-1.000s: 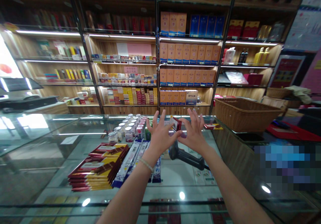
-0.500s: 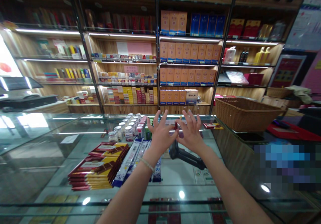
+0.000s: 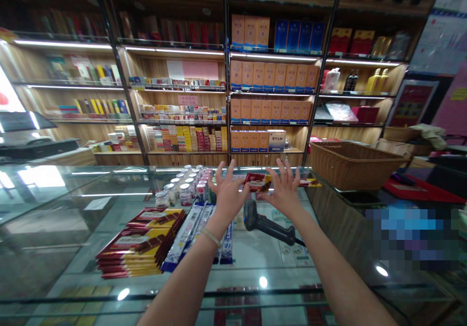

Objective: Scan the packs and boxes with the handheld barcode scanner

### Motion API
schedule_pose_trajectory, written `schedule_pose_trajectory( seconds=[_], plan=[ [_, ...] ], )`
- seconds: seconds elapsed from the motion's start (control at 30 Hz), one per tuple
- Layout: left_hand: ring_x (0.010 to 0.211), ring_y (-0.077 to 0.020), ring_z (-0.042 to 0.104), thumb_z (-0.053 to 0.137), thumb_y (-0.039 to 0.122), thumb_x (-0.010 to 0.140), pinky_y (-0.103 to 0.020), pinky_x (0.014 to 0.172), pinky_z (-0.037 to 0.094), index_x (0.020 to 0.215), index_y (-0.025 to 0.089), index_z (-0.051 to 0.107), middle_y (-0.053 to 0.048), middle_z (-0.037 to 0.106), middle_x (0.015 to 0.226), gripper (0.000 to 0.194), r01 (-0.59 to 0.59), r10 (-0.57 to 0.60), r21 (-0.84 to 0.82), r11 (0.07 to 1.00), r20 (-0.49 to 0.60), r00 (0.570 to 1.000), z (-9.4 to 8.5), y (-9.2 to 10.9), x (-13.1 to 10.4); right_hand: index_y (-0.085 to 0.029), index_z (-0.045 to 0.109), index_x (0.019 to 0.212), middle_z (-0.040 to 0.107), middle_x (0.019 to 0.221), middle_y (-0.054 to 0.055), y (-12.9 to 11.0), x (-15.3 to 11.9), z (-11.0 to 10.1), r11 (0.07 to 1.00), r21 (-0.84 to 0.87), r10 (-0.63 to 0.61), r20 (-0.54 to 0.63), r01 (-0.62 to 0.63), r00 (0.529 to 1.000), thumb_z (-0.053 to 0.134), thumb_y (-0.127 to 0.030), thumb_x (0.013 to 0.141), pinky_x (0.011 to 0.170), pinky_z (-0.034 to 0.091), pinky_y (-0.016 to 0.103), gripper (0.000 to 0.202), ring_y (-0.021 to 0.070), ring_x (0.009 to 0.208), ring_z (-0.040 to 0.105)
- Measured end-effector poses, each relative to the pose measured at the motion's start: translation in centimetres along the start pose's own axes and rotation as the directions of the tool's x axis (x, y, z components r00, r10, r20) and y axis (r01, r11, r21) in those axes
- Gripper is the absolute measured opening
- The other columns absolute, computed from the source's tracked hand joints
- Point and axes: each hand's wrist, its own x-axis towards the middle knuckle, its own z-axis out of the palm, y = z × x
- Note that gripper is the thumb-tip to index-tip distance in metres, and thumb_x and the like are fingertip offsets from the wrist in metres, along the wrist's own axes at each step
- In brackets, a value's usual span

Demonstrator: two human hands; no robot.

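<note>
A red and yellow chocolate bar [image 3: 257,182] is held up between my two hands, its printed front towards me. My left hand [image 3: 229,195] pinches its left end between thumb and forefinger, the other fingers spread upward. At its right end, my right hand [image 3: 286,195] grips the edge in the same way. Below them, a black handheld barcode scanner [image 3: 270,226] lies on the glass counter [image 3: 255,267]. Stacks of similar chocolate bars [image 3: 142,241] lie left of my left forearm, beside long blue and white packets [image 3: 189,233] that the forearm partly covers.
Several small jars [image 3: 185,192] and small cans [image 3: 203,189] stand behind the packets. Another red and yellow bar [image 3: 310,183] lies at the back right, near a wicker basket [image 3: 355,163]. Shelves [image 3: 273,95] of boxed goods line the wall.
The chocolate bar, seen nearly edge-on before, has turned to show its broad front. My hands have moved a little apart, and more of the scanner shows.
</note>
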Motion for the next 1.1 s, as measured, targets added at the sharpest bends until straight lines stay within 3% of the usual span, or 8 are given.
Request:
schedule_pose_trajectory(
  seconds=[0.13,0.33,0.57,0.67,0.83,0.93,1.1],
  plan=[
    [0.154,-0.0391,0.027,0.066,0.033,0.088,-0.074,0.120,0.013,0.082,0.029,0.081,-0.002,0.045,0.163,0.017,0.017,-0.017,-0.010,1.000,0.005,1.000,-0.2,-0.1,0.2,-0.022,0.048,0.141,0.024,0.167,0.021,1.1,-0.5,0.4,0.998,-0.017,0.067,0.025,-0.066,0.997,0.076,-0.057,0.079,0.120,0.009,0.069,0.077,0.0384,0.156,0.015],
    [0.155,-0.0390,0.026,0.065,0.034,0.088,-0.074,0.120,0.012,0.085,0.028,0.082,-0.003,0.046,0.162,0.018,0.028,-0.027,-0.031,0.999,0.022,0.999,-0.3,0.0,0.3,-0.024,0.056,0.131,0.025,0.167,0.019,1.1,-0.7,0.4,0.997,-0.005,0.072,0.027,-0.072,0.997,0.075,-0.050,0.082,0.120,0.010,0.068,0.058,0.0371,0.155,0.018],
    [0.156,-0.0380,0.025,0.062,0.037,0.091,-0.072,0.121,0.010,0.097,0.028,0.080,-0.007,0.041,0.165,0.021,0.050,-0.050,0.035,0.998,-0.002,0.999,0.1,-0.8,0.3,-0.025,0.055,0.133,0.029,0.166,0.018,1.1,-0.4,-0.2,0.998,0.010,0.064,-0.047,-0.063,0.997,0.069,-0.039,0.086,0.121,0.010,0.067,0.051,0.0359,0.155,0.021],
    [0.157,-0.0387,0.023,0.062,0.045,0.092,-0.072,0.123,0.004,0.121,0.028,0.073,-0.011,0.035,0.167,0.036,0.020,-0.020,0.104,0.994,-0.001,1.000,-0.2,-0.9,0.2,-0.024,0.056,0.133,0.030,0.166,0.017,0.9,-0.3,-0.5,0.998,0.004,0.067,-0.067,-0.067,0.995,0.069,-0.035,0.086,0.121,0.010,0.067,0.050,0.0364,0.154,0.023],
    [0.158,-0.0417,0.017,0.078,0.059,0.076,-0.070,0.123,-0.009,0.154,0.030,0.047,-0.015,0.027,0.170,0.088,-0.097,0.091,0.175,0.980,0.041,0.995,-0.8,-1.1,0.0,-0.024,0.057,0.133,0.030,0.167,0.016,0.8,-0.2,-0.9,0.998,-0.014,0.060,-0.077,-0.061,0.995,0.070,-0.033,0.086,0.122,0.009,0.067,0.050,0.0362,0.154,0.024],
    [0.159,-0.0405,0.014,0.085,0.052,0.072,-0.068,0.123,-0.012,0.156,0.033,0.043,-0.013,0.025,0.171,0.095,-0.138,0.127,0.206,0.969,0.065,0.990,-0.8,-1.2,-0.1,-0.024,0.057,0.133,0.032,0.166,0.016,0.8,-0.2,-1.1,0.998,-0.031,0.056,-0.078,-0.059,0.995,0.071,-0.032,0.085,0.122,0.007,0.066,0.050,0.0357,0.154,0.023],
    [0.159,-0.0390,0.017,0.086,0.042,0.074,-0.069,0.124,-0.008,0.152,0.036,0.047,-0.011,0.026,0.171,0.088,-0.141,0.132,0.226,0.964,0.054,0.990,-0.7,-1.4,-0.2,-0.024,0.057,0.134,0.031,0.166,0.016,0.9,-0.2,-1.1,0.998,-0.045,0.033,-0.064,-0.036,0.997,0.072,-0.032,0.084,0.122,0.007,0.067,0.053,0.0358,0.155,0.021]
  ],
)
